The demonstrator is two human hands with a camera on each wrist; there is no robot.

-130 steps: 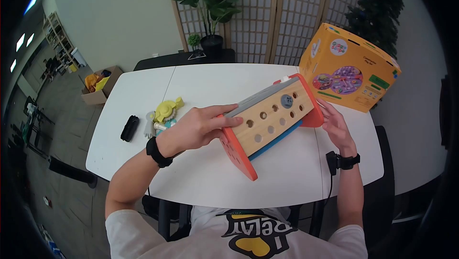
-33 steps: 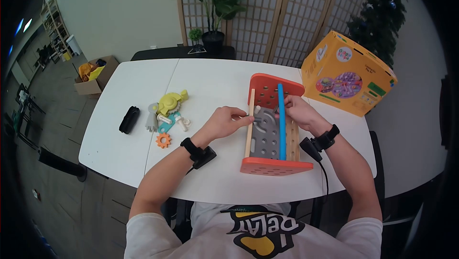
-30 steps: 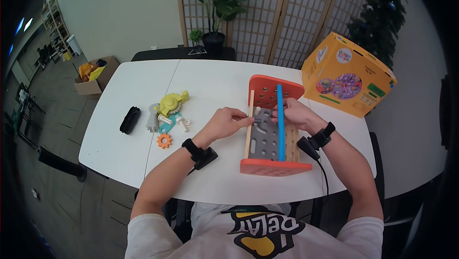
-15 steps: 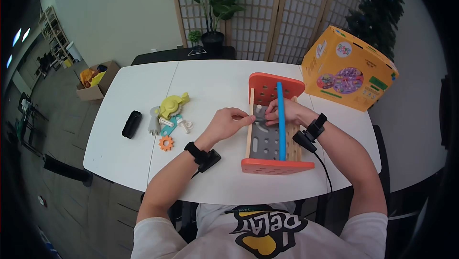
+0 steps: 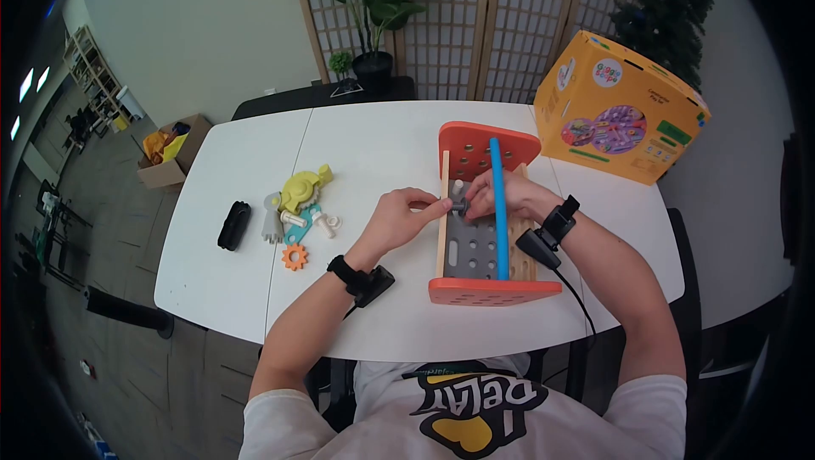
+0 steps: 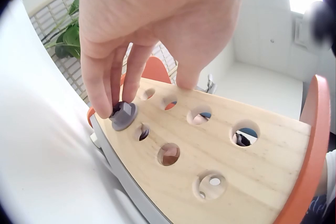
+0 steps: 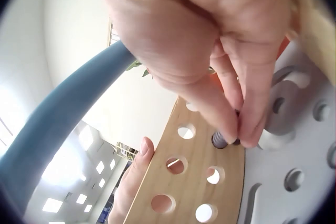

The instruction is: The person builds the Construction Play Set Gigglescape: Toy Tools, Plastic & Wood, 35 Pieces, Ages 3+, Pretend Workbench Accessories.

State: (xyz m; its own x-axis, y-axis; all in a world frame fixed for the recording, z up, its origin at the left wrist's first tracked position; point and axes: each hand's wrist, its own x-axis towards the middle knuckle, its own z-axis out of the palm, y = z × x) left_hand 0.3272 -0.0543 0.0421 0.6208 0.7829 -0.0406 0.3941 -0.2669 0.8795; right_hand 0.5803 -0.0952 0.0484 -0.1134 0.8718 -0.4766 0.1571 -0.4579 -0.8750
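Note:
A toy workbench lies on the white table, with orange end panels, a wooden side panel full of holes, a grey board and a blue bar. The left hand has its fingers on the head of a grey toy bolt outside the wooden panel, its thumb against the panel's top edge. The bolt's threaded shank sticks out inside. Reaching in beneath the blue bar, the right hand pinches a small dark piece at the shank's end, mostly hidden by fingertips.
Left on the table lie a yellow toy saw, a grey toy piece, an orange gear, white bolts and a black case. A yellow box stands at the back right.
The workbench, earlier tilted up in the left hand, now lies on the table. The right hand has moved left under the blue bar to the bolt's end; the left hand stays at the wooden panel.

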